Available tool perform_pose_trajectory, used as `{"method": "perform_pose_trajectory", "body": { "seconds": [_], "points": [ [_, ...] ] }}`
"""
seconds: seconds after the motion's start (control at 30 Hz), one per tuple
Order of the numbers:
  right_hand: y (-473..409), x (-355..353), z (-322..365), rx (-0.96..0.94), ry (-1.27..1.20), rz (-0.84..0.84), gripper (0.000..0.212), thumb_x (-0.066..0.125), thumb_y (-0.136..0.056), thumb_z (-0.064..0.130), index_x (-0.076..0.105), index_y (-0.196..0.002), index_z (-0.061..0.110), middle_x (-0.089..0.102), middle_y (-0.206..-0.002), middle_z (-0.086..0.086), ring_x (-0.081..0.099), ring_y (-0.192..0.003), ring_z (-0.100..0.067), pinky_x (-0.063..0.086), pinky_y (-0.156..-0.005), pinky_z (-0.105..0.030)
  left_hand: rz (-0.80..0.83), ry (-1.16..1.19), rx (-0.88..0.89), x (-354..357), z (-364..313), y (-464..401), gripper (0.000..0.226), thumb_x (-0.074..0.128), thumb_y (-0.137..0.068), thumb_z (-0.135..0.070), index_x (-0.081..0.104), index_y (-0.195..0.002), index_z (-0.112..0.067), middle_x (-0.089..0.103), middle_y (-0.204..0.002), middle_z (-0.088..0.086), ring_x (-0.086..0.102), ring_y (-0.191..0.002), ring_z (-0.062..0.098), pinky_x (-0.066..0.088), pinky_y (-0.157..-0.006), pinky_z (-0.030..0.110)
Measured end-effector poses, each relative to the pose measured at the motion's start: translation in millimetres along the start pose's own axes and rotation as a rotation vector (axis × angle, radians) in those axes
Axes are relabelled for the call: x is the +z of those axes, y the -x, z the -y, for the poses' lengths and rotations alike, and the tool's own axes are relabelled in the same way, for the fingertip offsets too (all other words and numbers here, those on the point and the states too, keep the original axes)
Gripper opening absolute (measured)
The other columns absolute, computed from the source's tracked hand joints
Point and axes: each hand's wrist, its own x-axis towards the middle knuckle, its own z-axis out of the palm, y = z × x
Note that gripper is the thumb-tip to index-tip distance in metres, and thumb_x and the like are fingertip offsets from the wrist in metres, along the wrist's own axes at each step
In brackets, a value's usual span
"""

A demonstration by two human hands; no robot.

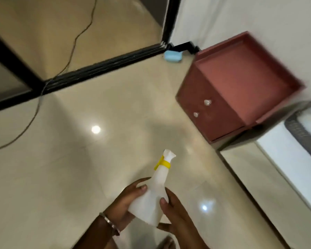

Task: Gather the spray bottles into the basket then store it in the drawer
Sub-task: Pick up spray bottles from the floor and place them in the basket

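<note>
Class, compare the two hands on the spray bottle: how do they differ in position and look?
The left hand cups the spray bottle from its left side, with the thumb lying high near the shoulder; the right hand grips the right side, with its thumb lower on the body. The left wrist wears a bangle; the right shows none. Both hold the bottle's lower body, its nozzle pointing away.
</note>
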Motion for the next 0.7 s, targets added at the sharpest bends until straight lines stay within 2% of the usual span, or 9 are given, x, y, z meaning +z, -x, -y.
{"method": "perform_pose_trajectory", "body": {
  "seconds": [0.1, 0.23, 0.4, 0.53, 0.63, 0.7],
  "points": [
    [29.1, -51.0, 32.6, -0.072, -0.056, 0.051, 0.057, 0.073, -0.077, 0.055, 0.054, -0.131, 0.052, 0.065, -0.129, 0.020, 0.065, -0.115, -0.005, 0.059, -0.089, -0.039, 0.038, -0.091, 0.035, 67.9, -8.9, -4.9, 0.060, 0.071, -0.070, -0.026, 0.060, -0.125, -0.008, 0.064, -0.119, 0.029, 0.064, -0.105, 0.040, 0.055, -0.086, 0.045],
    [66.0, -132.8, 70.6, -0.252, -0.076, -0.012, 0.059, 0.080, -0.078, 0.047, 0.055, -0.131, 0.050, 0.065, -0.130, 0.014, 0.067, -0.116, -0.013, 0.059, -0.088, -0.038, 0.188, -0.189, 0.046, 164.0, -25.2, -27.2, 0.051, 0.065, -0.073, -0.019, 0.062, -0.123, -0.013, 0.065, -0.119, 0.026, 0.065, -0.105, 0.041, 0.057, -0.079, 0.041],
    [98.6, -233.8, 106.5, -0.400, -0.064, -0.209, 0.064, 0.083, -0.075, 0.043, 0.055, -0.132, 0.048, 0.064, -0.132, 0.009, 0.067, -0.117, -0.019, 0.059, -0.089, -0.048, 0.418, -0.372, 0.009, 277.2, -45.2, -70.5, 0.059, 0.071, -0.072, -0.016, 0.056, -0.129, -0.014, 0.063, -0.125, 0.023, 0.064, -0.108, 0.037, 0.056, -0.080, 0.038],
    [113.5, -307.5, 129.2, -0.457, -0.069, -0.372, 0.073, 0.085, -0.071, 0.040, 0.052, -0.136, 0.040, 0.064, -0.132, 0.015, 0.066, -0.117, -0.016, 0.056, -0.096, -0.042, 0.545, -0.582, 0.002, 359.2, -59.5, -117.1, 0.067, 0.078, -0.069, -0.027, 0.056, -0.132, -0.024, 0.061, -0.132, 0.011, 0.059, -0.120, 0.030, 0.051, -0.094, 0.040],
    [115.0, -363.7, 146.4, -0.457, -0.087, -0.481, 0.083, 0.089, -0.061, 0.037, 0.051, -0.135, 0.035, 0.065, -0.128, 0.019, 0.067, -0.115, -0.013, 0.058, -0.087, -0.033, 0.643, -0.750, 0.028, 420.6, -70.7, -161.1, 0.059, 0.077, -0.073, -0.031, 0.058, -0.129, -0.038, 0.059, -0.134, -0.003, 0.057, -0.123, 0.017, 0.051, -0.095, 0.032],
    [114.7, -397.4, 156.7, -0.457, -0.098, -0.552, 0.085, 0.089, -0.058, 0.033, 0.052, -0.135, 0.033, 0.065, -0.129, 0.017, 0.067, -0.114, -0.013, 0.059, -0.083, -0.032, 0.682, -0.868, 0.064, 459.2, -74.2, -187.1, 0.057, 0.074, -0.074, -0.035, 0.056, -0.127, -0.046, 0.057, -0.133, -0.012, 0.055, -0.122, 0.011, 0.051, -0.094, 0.028]
  ]
}}
